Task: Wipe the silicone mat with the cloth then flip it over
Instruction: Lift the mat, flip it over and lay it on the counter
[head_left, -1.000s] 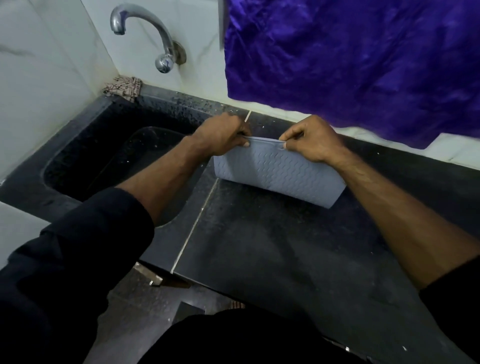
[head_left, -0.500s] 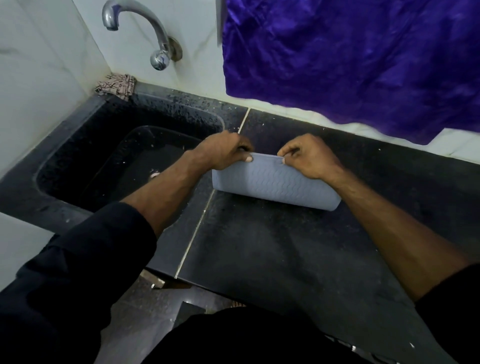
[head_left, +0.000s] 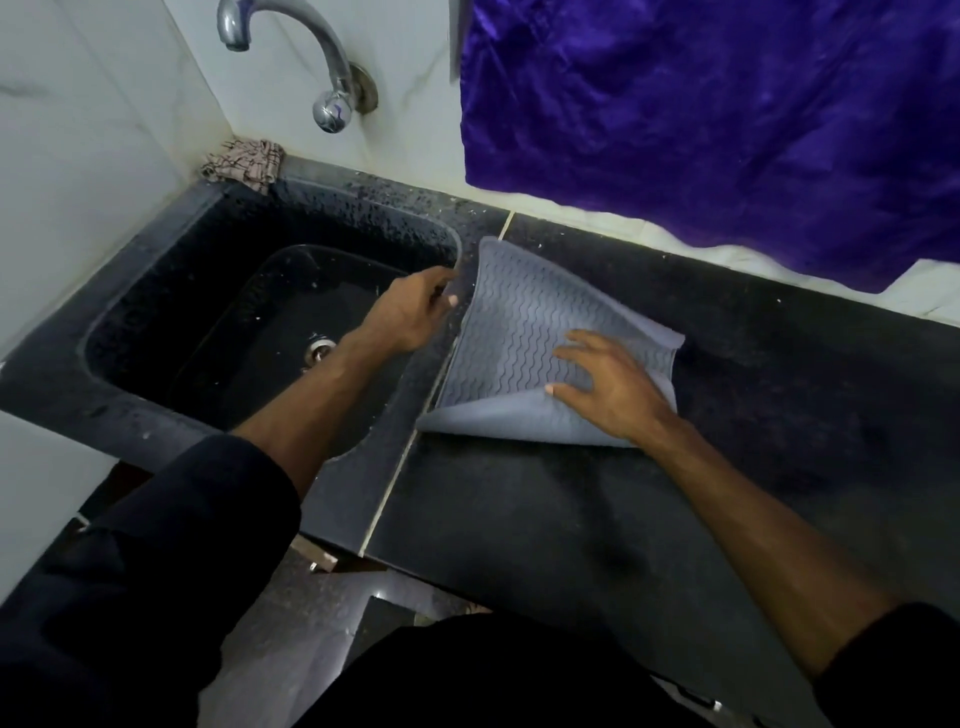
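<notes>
A home kitchen, by every sign on show. There's the dark speckled stone counter (head_left: 597, 519), and set into its left end a black sink (head_left: 156, 291) with a round metal drain (head_left: 318, 349) at the bottom. Above it, a curved chrome tap (head_left: 311, 57) comes straight out of pale marble-look wall tiles (head_left: 93, 130). A crumpled checked cloth (head_left: 244, 165) sits tucked in the back corner by the sink, and a purple fabric (head_left: 701, 119) hangs down the wall over the counter.
</notes>
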